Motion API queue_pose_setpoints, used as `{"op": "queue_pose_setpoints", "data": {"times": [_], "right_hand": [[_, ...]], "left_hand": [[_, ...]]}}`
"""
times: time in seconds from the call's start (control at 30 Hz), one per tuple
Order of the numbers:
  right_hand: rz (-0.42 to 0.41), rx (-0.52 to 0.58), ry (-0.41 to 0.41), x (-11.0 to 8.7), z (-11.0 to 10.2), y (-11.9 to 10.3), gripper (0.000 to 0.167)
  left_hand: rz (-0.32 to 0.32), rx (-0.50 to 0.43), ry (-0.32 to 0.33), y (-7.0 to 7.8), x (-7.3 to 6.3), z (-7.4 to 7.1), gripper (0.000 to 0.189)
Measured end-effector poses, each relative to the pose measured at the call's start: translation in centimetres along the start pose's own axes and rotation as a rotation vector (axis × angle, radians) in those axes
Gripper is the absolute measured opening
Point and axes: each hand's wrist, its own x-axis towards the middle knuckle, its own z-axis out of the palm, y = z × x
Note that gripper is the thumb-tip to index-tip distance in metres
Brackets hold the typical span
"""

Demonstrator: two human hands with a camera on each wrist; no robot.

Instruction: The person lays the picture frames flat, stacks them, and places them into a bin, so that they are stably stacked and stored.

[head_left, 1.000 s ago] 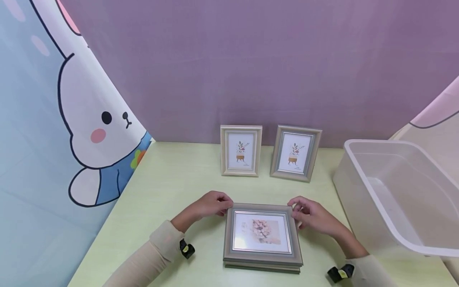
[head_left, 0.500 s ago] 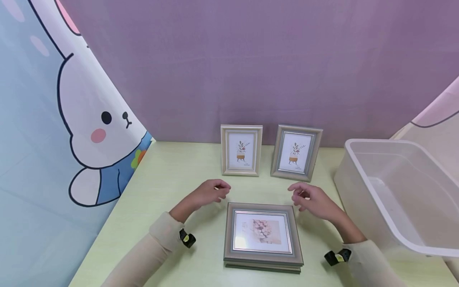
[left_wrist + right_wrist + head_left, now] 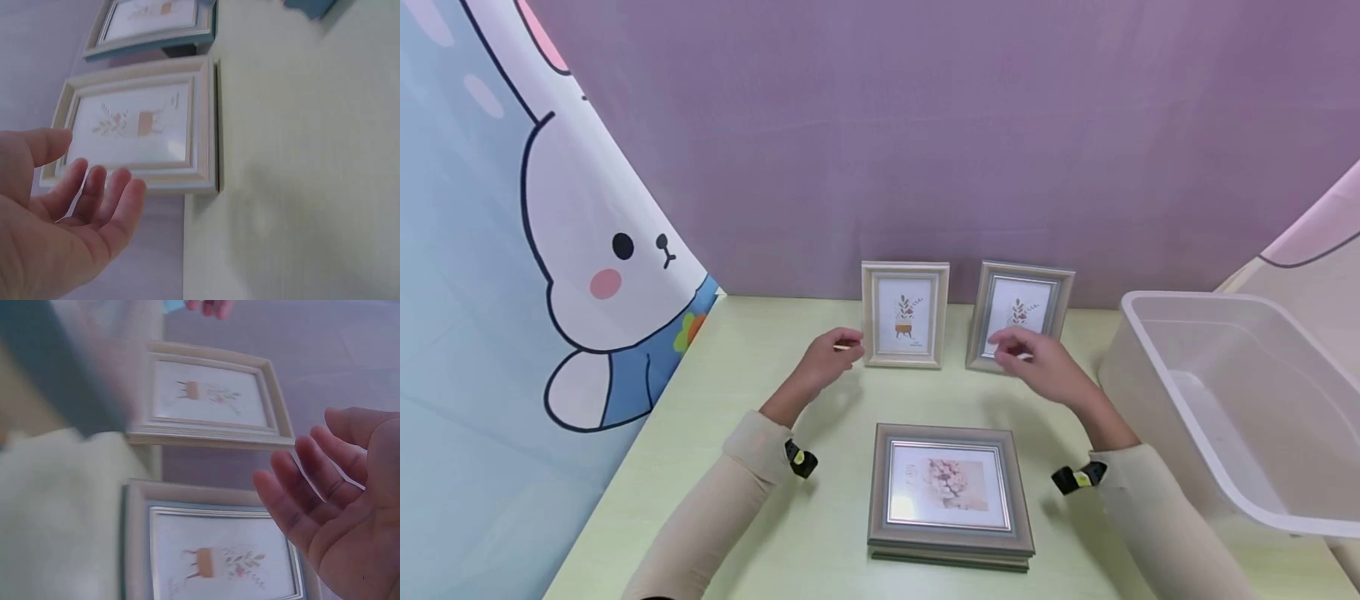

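Two small picture frames stand upright at the back of the table: a cream picture frame (image 3: 905,315) on the left and a grey-brown picture frame (image 3: 988,304), slightly turned, on the right. My left hand (image 3: 826,363) is beside the cream frame's left edge, fingers loosely bent and holding nothing; the left wrist view shows that frame (image 3: 131,128) just past the fingertips. My right hand (image 3: 1039,364) hovers in front of the grey-brown frame, covering its lower part, and is likewise holding nothing. Nearer the front lies a stack of larger picture frames (image 3: 951,492), the top one with a flower picture.
A white plastic bin (image 3: 1180,417) stands on the right side of the pale green table (image 3: 760,358). Behind the table hangs a purple cloth (image 3: 880,150); a rabbit-printed cloth (image 3: 602,275) covers the left side.
Both hands have left the top corners of the stacked frames and moved away from me toward the two standing frames. The frames themselves have stayed put.
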Motion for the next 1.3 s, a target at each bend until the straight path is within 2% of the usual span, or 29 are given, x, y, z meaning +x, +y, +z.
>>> {"op": "queue_pose_setpoints", "data": {"times": [0.17, 0.33, 0.63, 0.9, 1.1, 1.3], "right_hand": [[0.014, -0.031, 0.061, 3.0, -0.5, -0.8, 0.028], [0.007, -0.081, 0.066, 6.0, -0.7, -2.0, 0.028], [-0.028, -0.191, 0.053, 10.7, -0.3, -3.7, 0.037], [-0.039, -0.315, 0.078, 13.6, 0.4, -4.1, 0.044], [-0.046, -0.304, 0.123, 15.3, 1.0, -3.3, 0.050], [0.038, -0.257, 0.126, 15.8, 2.1, -2.5, 0.040]], "left_hand": [[-0.020, -0.063, 0.058, 0.0, 1.7, -0.4, 0.045], [-0.030, -0.098, 0.096, 0.0, 3.0, -0.6, 0.048], [-0.062, -0.149, 0.096, -0.5, 4.8, -0.2, 0.054], [-0.057, -0.173, 0.079, -1.5, 6.0, 0.2, 0.055], [-0.070, -0.185, 0.051, -2.3, 6.8, 0.8, 0.056], [-0.094, -0.169, 0.035, -2.9, 7.0, 1.8, 0.052]]}}
